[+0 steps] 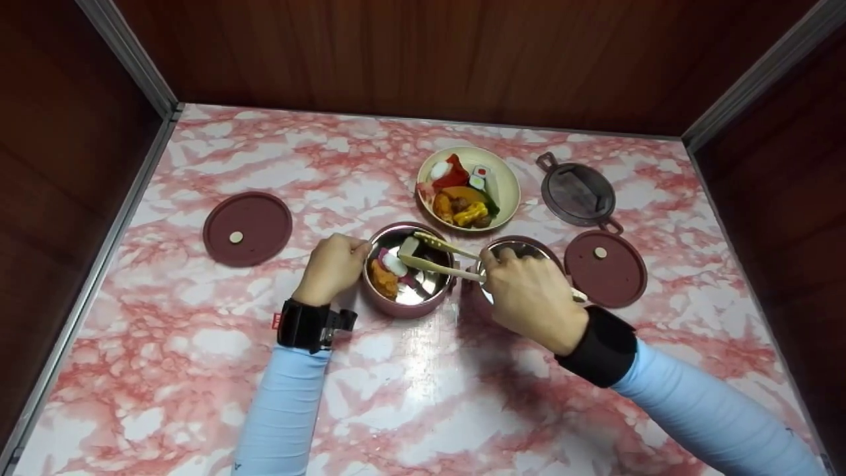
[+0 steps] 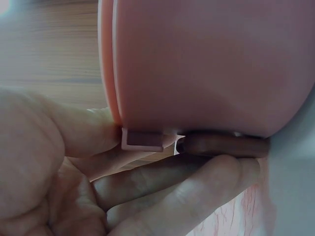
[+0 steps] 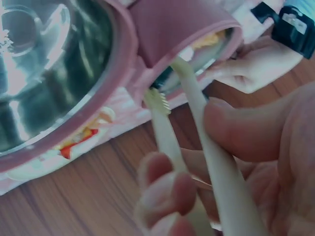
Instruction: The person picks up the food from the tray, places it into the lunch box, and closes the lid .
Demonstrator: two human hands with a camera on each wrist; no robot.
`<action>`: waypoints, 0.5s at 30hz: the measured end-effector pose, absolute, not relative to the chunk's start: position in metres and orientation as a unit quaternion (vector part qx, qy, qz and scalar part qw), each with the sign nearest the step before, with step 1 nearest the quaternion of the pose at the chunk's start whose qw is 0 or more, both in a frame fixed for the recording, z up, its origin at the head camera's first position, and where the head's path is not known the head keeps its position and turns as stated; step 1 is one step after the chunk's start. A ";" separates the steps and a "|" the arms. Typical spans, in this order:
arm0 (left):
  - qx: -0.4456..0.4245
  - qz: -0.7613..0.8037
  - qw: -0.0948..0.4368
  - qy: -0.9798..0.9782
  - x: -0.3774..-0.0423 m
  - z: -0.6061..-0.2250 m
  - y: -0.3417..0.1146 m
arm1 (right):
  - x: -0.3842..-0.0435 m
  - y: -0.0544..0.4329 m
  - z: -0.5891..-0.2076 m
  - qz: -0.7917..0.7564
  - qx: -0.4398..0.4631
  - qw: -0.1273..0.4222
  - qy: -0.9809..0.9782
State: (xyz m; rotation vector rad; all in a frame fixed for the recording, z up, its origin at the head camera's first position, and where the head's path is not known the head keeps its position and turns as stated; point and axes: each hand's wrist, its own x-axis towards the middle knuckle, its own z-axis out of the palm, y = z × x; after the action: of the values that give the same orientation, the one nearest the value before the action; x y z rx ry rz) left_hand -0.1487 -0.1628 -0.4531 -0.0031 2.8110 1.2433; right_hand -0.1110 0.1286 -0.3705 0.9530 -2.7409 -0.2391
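Note:
My left hand (image 1: 330, 268) grips the side of a pink steel-lined pot (image 1: 403, 309). In the left wrist view the thumb is at its rim and the fingers lie along a brown side handle (image 2: 221, 145). Inside that pot are orange food (image 1: 383, 281), a white piece (image 1: 394, 263) and purple bits. My right hand (image 1: 535, 291) holds pale serving tongs (image 1: 439, 266), thumb on one arm and fingers on the other. The tongs' tips reach into the left pot, with a pale green piece (image 1: 409, 247) between them. A second pink pot (image 3: 130, 44) stands beneath my right hand.
Behind the pots sits a cream plate (image 1: 510, 185) with assorted food pieces. A maroon lid (image 1: 254, 225) lies at the left, another maroon lid (image 1: 608, 287) at the right. Beyond it is a dark two-handled lid (image 1: 575, 192). Brown panels wall the table's back and sides.

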 end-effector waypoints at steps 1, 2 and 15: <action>-0.002 0.404 0.033 0.914 -0.149 -0.453 -0.163 | -0.110 0.127 -0.368 -0.083 0.323 0.111 -0.936; -0.002 0.404 0.033 0.914 -0.149 -0.453 -0.163 | -0.109 0.126 -0.366 -0.085 0.320 0.107 -0.938; -0.008 0.401 0.039 0.915 -0.148 -0.451 -0.163 | -0.116 0.109 -0.343 -0.102 0.302 0.004 -0.948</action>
State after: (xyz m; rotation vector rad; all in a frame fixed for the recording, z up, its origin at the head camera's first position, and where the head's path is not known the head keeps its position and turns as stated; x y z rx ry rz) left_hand -0.1482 -0.1629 -0.4511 -0.0247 2.8051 1.2293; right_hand -0.1163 0.1093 -0.3427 0.9469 -2.9708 -0.3207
